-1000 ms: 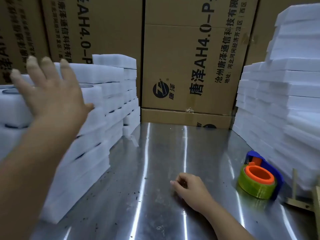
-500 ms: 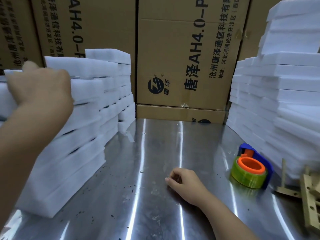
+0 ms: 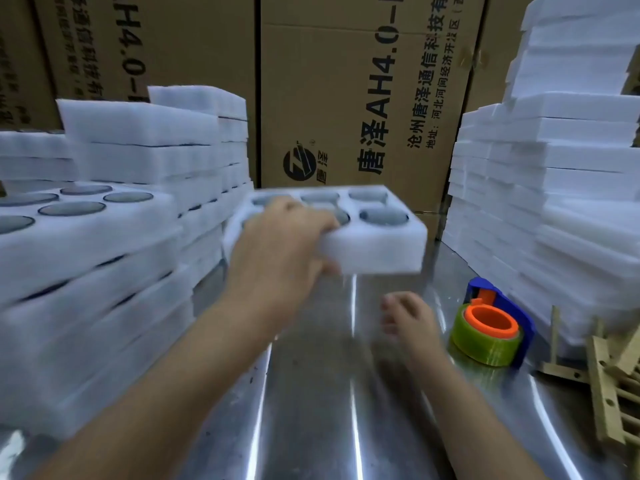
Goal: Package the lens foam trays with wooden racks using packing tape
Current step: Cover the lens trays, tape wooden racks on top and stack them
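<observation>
Tray (image 3: 374,251) is hanging level over the table (image 3: 311,410), left hand (image 3: 277,258) gripping its edge, likely keeping lenses (image 3: 384,216) seated. Right hand (image 3: 408,320) is resting loosely curled, empty.

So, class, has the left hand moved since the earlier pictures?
Yes. The left hand has left the top of the left foam stack and moved right, out over the table, now gripping a tray.

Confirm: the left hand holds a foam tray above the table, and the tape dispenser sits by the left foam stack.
Wrong side. The head view shows the tape dispenser by the right foam stack; the left hand does hold the foam tray above the table.
</observation>
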